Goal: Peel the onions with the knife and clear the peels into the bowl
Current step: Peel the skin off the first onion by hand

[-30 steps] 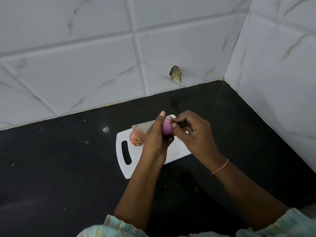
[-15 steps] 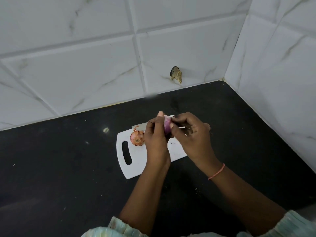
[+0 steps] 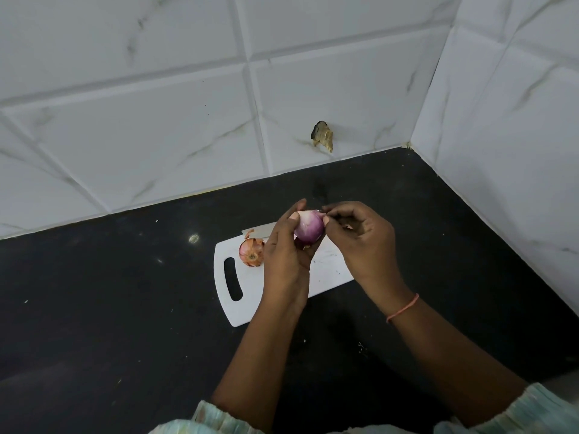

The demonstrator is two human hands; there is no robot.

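Two hands meet above the white cutting board (image 3: 275, 296), which lies on the black counter (image 3: 109, 308) with its handle slot toward our left. Our left hand (image 3: 286, 258) is curled around a peeled purple onion (image 3: 308, 228), thumb and fingers clasping it from the left and below, so the onion sits raised off the board. Our right hand (image 3: 360, 242) is closed in a pinch, its fingertips (image 3: 326, 219) touching the onion's upper right edge; whether a strip of skin sits in that pinch we cannot tell. A second onion (image 3: 251, 252), its papery orange skin on and partly loose, rests on the board just left of the left hand. The knife blade (image 3: 260, 233) shows as a grey strip at the board's far edge, beside the second onion; its handle is hidden behind the left hand. An orange thread (image 3: 404, 308) circles the right wrist. Pale patterned sleeves (image 3: 513, 415) show at the bottom edge. White marbled tiles (image 3: 156, 120) back the counter, with a brown chipped patch (image 3: 322, 140) low on the wall.
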